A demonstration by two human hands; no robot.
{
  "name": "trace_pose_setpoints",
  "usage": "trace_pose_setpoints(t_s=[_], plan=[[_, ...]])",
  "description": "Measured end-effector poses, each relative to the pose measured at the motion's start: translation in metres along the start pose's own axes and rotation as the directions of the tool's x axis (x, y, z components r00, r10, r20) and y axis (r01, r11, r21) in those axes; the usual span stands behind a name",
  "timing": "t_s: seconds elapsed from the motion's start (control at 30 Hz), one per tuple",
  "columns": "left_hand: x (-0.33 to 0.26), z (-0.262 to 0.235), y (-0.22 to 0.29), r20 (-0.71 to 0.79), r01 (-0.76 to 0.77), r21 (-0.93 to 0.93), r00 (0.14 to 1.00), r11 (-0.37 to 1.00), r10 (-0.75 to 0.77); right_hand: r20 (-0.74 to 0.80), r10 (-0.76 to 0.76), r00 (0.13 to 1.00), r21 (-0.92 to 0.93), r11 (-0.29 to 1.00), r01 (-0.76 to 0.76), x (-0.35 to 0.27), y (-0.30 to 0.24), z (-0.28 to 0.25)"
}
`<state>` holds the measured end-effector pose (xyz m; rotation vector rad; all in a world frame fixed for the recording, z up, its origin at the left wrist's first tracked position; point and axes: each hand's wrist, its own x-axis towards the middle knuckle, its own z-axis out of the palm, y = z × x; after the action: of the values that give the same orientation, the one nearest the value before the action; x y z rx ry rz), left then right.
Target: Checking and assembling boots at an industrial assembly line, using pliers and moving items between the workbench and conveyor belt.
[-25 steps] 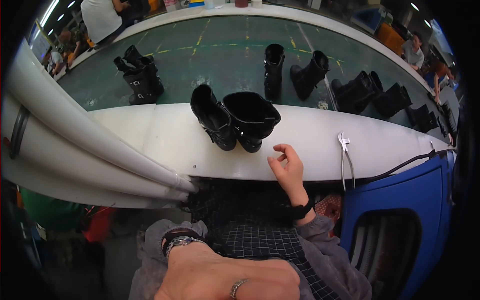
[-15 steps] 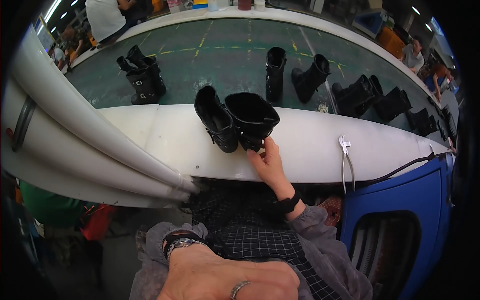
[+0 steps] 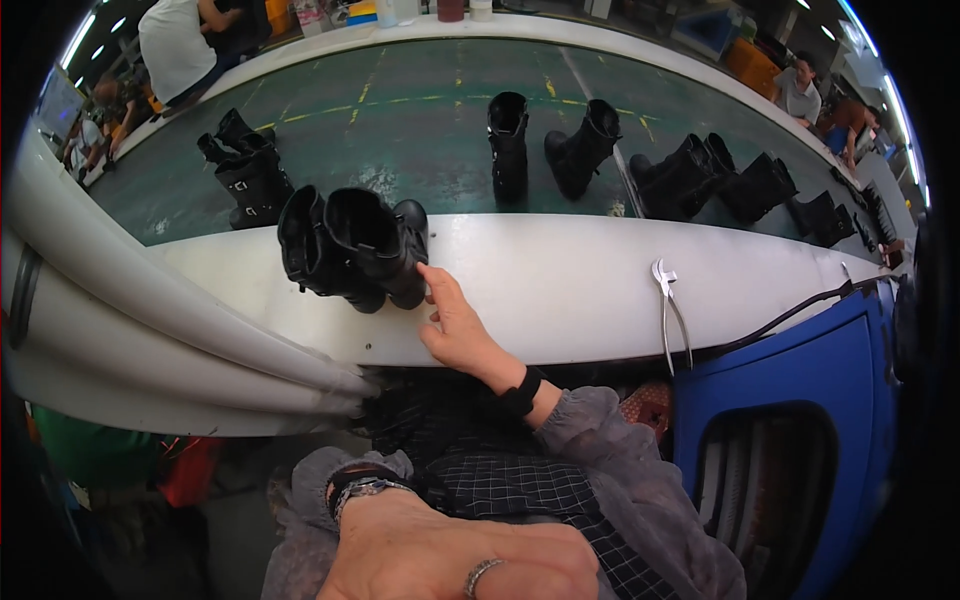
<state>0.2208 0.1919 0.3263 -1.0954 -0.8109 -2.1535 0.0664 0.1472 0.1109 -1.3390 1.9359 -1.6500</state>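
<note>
Two black ankle boots with buckled straps stand side by side on the white ledge, a left boot point(image 3: 305, 245) and a right boot point(image 3: 375, 245), their openings facing up. My right hand point(image 3: 458, 325) reaches to the right boot's lower side, fingertips at its surface. Its index finger is stretched out, the thumb is apart from it, and nothing is gripped. Close below, my left hand point(image 3: 450, 545) is bent in front of my body, a ring and a wrist watch showing. Its fingertips are hidden, and no held thing is visible.
Metal pliers point(image 3: 668, 310) lie on the ledge point(image 3: 530, 290) at right, beside a blue machine casing point(image 3: 790, 350). Beyond runs a green conveyor belt point(image 3: 400, 150) with several black boots point(image 3: 508, 150). Thick white pipes point(image 3: 180, 290) flank the left. Other people sit across the belt.
Both boots have slid left along the ledge with my right hand beside them. The right boot has turned, and my thumb has come away from it. My left hand has stayed put.
</note>
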Motion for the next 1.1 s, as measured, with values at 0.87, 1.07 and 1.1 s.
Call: trace_pose_setpoints(t_s=[0.87,1.07,1.1], plan=[[0.012,-0.016,0.011,0.046,-0.072,0.049,0.997,0.996,0.069,-0.441,0.334,0.833,-0.270,0.836,-0.478,0.159,0.049,-0.146],[0.017,-0.016,0.017,-0.076,-0.083,0.055,0.993,0.995,0.088,-0.487,0.146,0.861,-0.361,0.864,-0.350,0.179,0.089,-0.147],[0.019,-0.021,0.021,0.026,-0.058,0.094,0.998,0.994,0.056,-0.495,0.100,0.863,-0.334,0.895,-0.295,0.177,0.096,-0.160]])
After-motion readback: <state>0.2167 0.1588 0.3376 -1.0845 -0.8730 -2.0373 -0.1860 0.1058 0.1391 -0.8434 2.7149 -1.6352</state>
